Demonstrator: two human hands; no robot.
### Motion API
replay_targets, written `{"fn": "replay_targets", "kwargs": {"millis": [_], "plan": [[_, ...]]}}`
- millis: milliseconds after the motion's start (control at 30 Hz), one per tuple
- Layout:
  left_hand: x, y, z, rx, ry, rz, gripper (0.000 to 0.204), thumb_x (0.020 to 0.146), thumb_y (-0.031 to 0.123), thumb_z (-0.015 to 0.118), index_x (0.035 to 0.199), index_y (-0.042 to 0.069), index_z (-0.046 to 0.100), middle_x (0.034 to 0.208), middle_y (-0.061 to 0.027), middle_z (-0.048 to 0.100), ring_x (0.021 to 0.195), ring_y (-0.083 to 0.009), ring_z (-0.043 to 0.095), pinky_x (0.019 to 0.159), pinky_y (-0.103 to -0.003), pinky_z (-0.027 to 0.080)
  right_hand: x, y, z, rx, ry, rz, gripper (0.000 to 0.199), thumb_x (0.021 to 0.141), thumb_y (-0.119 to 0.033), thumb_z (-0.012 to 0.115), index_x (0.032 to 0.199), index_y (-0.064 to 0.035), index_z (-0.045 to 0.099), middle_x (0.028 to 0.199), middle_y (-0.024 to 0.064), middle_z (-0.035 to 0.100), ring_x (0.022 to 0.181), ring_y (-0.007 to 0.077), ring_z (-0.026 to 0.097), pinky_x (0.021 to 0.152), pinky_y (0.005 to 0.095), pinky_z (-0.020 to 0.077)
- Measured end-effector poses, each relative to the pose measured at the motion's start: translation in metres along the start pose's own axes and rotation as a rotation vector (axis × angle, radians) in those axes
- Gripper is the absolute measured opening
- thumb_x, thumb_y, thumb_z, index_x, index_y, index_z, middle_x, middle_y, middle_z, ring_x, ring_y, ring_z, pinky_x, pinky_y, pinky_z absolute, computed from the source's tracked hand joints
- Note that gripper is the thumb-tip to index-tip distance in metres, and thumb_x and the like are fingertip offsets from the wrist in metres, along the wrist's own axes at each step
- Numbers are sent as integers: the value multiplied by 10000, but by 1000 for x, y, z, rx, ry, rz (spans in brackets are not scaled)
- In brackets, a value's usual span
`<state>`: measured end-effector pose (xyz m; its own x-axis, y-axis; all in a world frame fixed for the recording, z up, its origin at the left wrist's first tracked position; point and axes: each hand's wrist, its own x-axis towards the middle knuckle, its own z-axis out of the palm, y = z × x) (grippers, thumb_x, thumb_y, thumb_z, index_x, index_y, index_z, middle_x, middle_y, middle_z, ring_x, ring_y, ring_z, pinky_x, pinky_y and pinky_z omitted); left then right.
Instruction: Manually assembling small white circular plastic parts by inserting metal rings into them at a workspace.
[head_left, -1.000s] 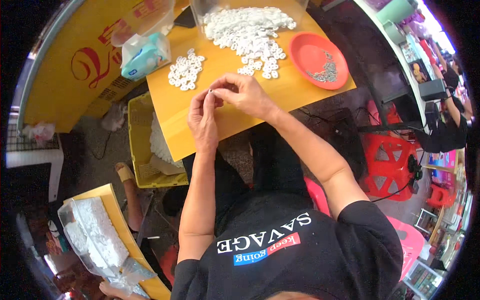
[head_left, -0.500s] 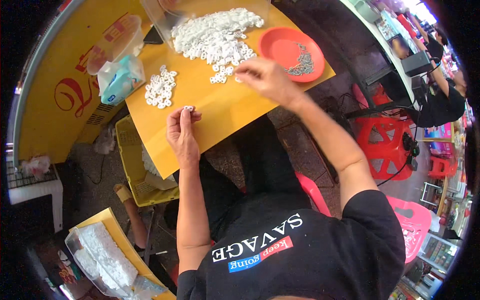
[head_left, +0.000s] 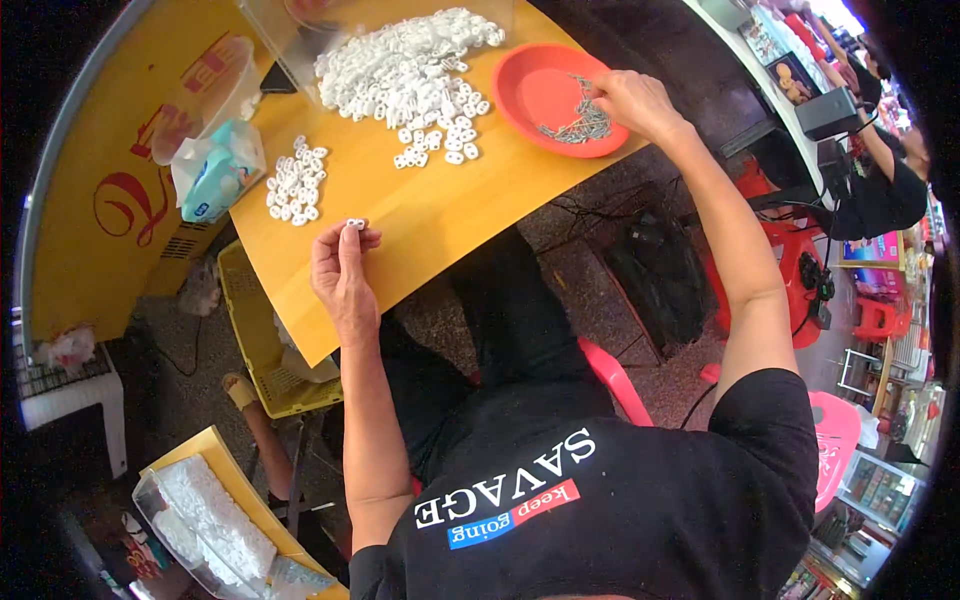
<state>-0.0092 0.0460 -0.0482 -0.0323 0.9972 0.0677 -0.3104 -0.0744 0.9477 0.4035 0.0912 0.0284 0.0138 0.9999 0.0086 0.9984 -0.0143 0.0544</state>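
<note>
My left hand [head_left: 343,272] pinches a small white plastic piece [head_left: 355,224] between thumb and fingertips, above the near edge of the yellow table [head_left: 450,215]. My right hand [head_left: 632,100] reaches into the red dish [head_left: 545,95], fingers down on the heap of small metal parts [head_left: 575,126]. A big heap of white plastic pieces [head_left: 400,70] lies at the table's far side. A smaller group of white pieces [head_left: 295,182] lies left of my left hand.
A teal tissue pack [head_left: 215,175] and a clear plastic tub [head_left: 205,100] sit at the table's left. A yellow crate [head_left: 265,345] stands below the table. Bags of white pieces [head_left: 215,525] lie lower left. Red stools [head_left: 795,270] and another person [head_left: 885,165] are at right.
My right hand moved from the left hand, past the white heap, to the red dish. My left hand kept holding the white piece, staying near the table edge.
</note>
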Motion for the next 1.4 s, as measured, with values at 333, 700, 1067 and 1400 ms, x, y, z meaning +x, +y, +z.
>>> {"fn": "replay_targets", "kwargs": {"millis": [333,700,1067,1400], "plan": [[1,-3,-1,8,7,-1,134,962,138,563,1025,24,594,970,-68,640,835,-149,611,782,-286,499,6,3,14,192,186,-101,223,873,-262,612,1026,-112,673,979,127,683,915,314,656,799,436,526],[1,1,3,6,18,-10,133,964,122,555,1014,3,585,947,-66,633,820,-130,597,782,-265,490,7,-7,12,190,6,-113,194,858,-254,620,952,-96,683,895,116,696,868,302,664,775,427,523],[0,2,4,30,24,-13,134,968,124,550,1027,8,582,966,-68,631,830,-127,597,779,-262,493,16,-1,20,176,107,-242,180,878,-215,586,1003,-122,676,957,116,679,906,293,652,807,411,510],[1,1,4,33,26,-4,129,969,115,545,1027,6,581,971,-75,629,827,-130,601,776,-267,500,23,2,18,301,342,-247,186,885,-186,560,996,-87,672,973,135,664,916,328,638,809,429,512]]}}
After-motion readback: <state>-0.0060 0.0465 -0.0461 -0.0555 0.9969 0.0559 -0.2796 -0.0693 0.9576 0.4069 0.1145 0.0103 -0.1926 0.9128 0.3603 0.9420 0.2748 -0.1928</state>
